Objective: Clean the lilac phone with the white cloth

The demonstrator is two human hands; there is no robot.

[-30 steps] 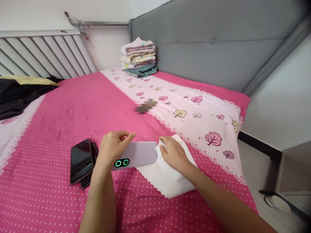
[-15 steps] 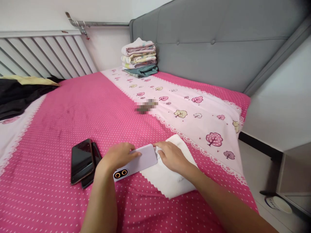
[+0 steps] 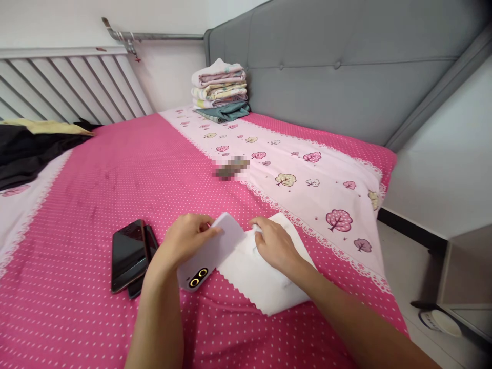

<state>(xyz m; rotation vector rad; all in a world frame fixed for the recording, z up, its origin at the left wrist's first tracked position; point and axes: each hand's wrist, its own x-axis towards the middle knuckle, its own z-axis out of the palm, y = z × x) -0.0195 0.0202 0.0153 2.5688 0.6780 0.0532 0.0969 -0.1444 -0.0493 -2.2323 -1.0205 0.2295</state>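
My left hand (image 3: 194, 233) is closed on a pale lilac smartphone (image 3: 221, 245), its thumb lying across the phone's back. Two ringed camera lenses show at the phone's near end. A white cloth with a zigzag edge (image 3: 246, 279) lies spread on the bed, right beside the phone. Over this cloth, my right hand (image 3: 272, 241) pinches a bunched bit of white material (image 3: 257, 237), apart from the phone. To the left of my left forearm, a dark smartphone (image 3: 128, 253) lies partly on top of another dark phone (image 3: 152, 241).
A pink dotted bedspread (image 3: 88, 225) covers the bed. Folded fabrics (image 3: 220, 89) are stacked by the grey headboard (image 3: 326, 46). Black clothing (image 3: 34, 148) lies at far left. A blurred-out object (image 3: 231, 168) sits mid-bed. On the floor at right is a white tub (image 3: 442, 323).
The lilac phone has turned in my left hand, its far end swinging left and away from my right hand. My right hand has shifted slightly right with the white material.
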